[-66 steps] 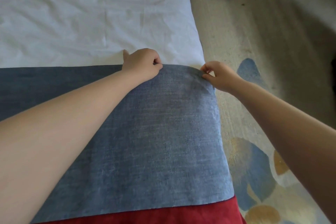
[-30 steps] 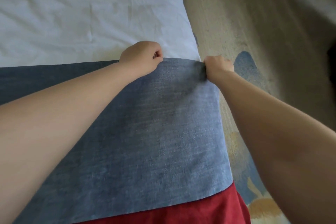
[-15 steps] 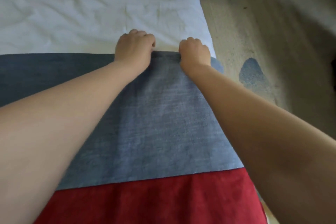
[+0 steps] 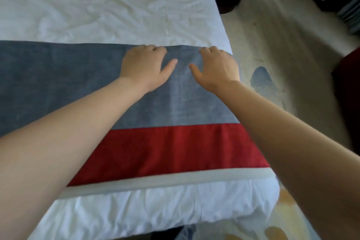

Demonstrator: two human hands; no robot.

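the bed runner lies across the white sheet near the foot of the bed. its blue band is farthest from the person, then comes a red band, then a grey trim. both hands rest palm down on the blue band, close to its far edge and near the end that reaches the bed's side by the carpet. the left hand spreads its thumb toward the right hand, whose thumb points back, with a strip of cloth bare between them. neither hand grasps anything. the palms lie flat, likely to press the cloth smooth and keep its far edge straight against the sheet. the fingertips are foreshortened, so they may bend slightly over that edge. a faint crease runs between the thumbs.
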